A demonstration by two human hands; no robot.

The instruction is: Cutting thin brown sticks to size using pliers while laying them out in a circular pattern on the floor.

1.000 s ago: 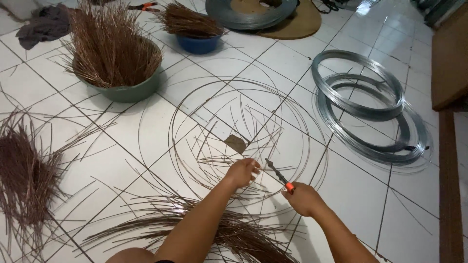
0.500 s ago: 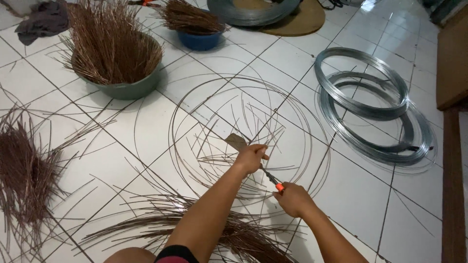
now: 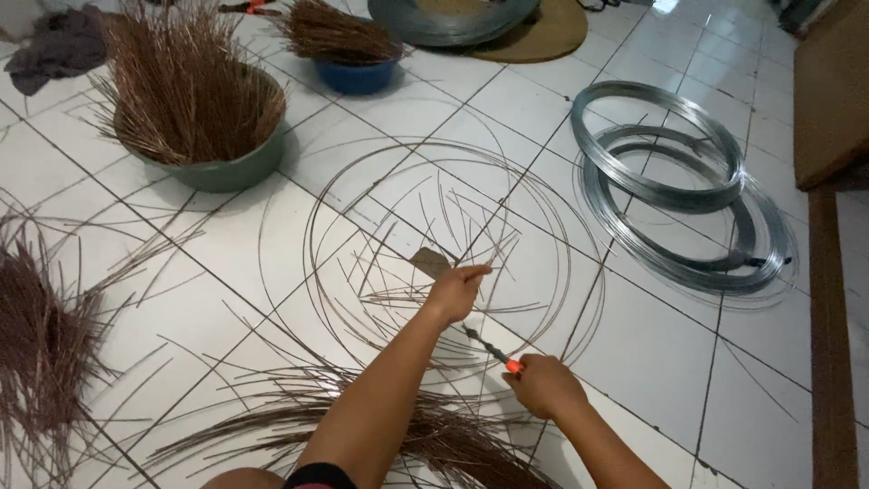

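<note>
2 hands (image 3: 457,292) (image 3: 543,385), 1 cutter (image 3: 491,348), 2 basins (image 3: 217,167) (image 3: 358,74).

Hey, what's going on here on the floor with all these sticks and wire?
A person works over a white tiled floor. The left hand reaches out over thin wire hoops with loose thin sticks strewn inside them. The right hand grips an orange-handled tool pointed toward the left hand. A green basin and a blue bowl hold bundled brown sticks, and coils of silver wire lie to the right.
</note>
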